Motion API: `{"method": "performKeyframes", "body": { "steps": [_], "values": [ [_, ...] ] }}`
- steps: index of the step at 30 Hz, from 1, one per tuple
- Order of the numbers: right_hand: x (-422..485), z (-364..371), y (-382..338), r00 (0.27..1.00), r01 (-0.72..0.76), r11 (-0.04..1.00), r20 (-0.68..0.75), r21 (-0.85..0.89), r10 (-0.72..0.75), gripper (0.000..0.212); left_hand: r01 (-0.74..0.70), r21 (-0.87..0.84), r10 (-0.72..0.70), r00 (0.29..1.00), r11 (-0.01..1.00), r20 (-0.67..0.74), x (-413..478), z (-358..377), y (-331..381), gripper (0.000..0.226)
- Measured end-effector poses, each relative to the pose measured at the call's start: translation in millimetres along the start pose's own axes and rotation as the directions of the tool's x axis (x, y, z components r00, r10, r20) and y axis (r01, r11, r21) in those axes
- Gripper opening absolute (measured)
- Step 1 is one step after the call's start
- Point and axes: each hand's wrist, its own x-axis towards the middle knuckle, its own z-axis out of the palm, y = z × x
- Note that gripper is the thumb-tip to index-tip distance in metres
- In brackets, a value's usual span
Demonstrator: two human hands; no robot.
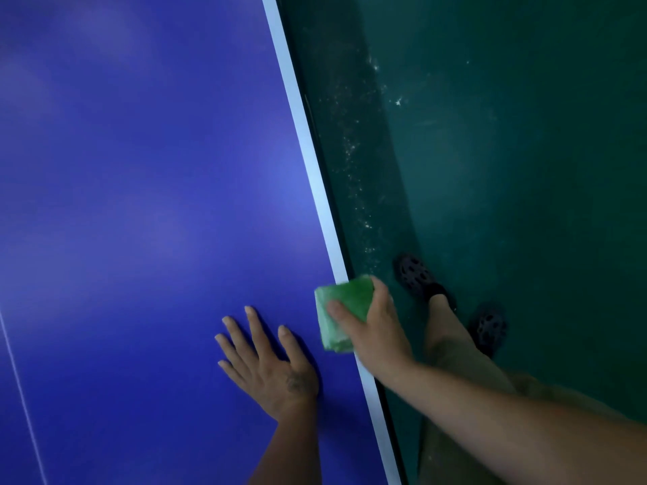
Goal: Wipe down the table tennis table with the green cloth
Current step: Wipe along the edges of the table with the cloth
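Gripping green cloth [341, 311], right hand [376, 330]; no writing.

Blue tbl [140, 204] w/ white edge line [311, 162] bears flat left hand [273, 369] & folded green cloth [350, 294] at edge.

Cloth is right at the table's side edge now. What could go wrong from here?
1. The green cloth in the right hand lies across the white edge stripe; a stroke further out may slip off the table.
2. The left hand lies flat on the table and may smear it.
3. The floor beside the edge shows white specks; a dropped cloth would pick them up.
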Motion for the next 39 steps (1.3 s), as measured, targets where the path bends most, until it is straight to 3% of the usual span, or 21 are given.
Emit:
{"method": "performKeyframes", "body": {
  "steps": [5, 9, 12, 16, 21, 25, 29, 34, 39],
  "values": [
    [94, -10, -100, 0.996, 0.088, 0.996, 0.018, -0.022, -0.087, 0.096, -0.01, 0.026, 0.01, 1.0, 1.0, 0.016, 4, 3, -3, 0.067],
    [132, -25, -156, 0.994, 0.075, 0.986, 0.096, -0.149, -0.061, 0.104, -0.006, 0.033, 0.004, 0.998, 0.999, 0.066, 10, -2, 8, 0.067],
    [119, -29, -146, 0.993, 0.089, 0.987, 0.088, -0.133, -0.077, 0.099, -0.014, -0.013, 0.015, 0.997, 1.0, 0.078, 53, 2, 36, 0.066],
    [77, -21, -105, 0.995, 0.083, 0.994, 0.057, -0.075, -0.079, 0.097, -0.081, 0.0, 0.08, 0.995, 0.997, 0.054, 175, 8, 114, 0.063],
    [36, -14, -77, 0.999, -0.027, 0.999, 0.025, 0.02, 0.026, 0.102, -0.027, -0.004, 0.028, 0.998, 1.0, 0.057, 318, 27, 228, 0.069],
    [49, -3, -97, 0.997, -0.075, 0.996, -0.026, 0.051, 0.076, 0.087, -0.031, 0.033, 0.029, 0.998, 0.999, 0.062, 354, 32, 258, 0.07],
    [93, -3, -155, 0.995, -0.052, 0.996, -0.08, 0.077, 0.058, 0.086, -0.03, 0.044, 0.026, 0.996, 0.999, 0.081, 353, 28, 259, 0.07],
    [192, -12, -265, 0.991, 0.033, 0.996, -0.123, -0.079, -0.042, 0.085, -0.032, 0.053, 0.027, 0.996, 0.998, 0.084, 352, 25, 260, 0.069],
    [263, -18, -359, 0.99, 0.047, 0.994, -0.125, -0.099, -0.059, 0.093, -0.035, 0.03, 0.033, 0.998, 0.999, 0.048, 352, 25, 261, 0.068]
  ]
}}
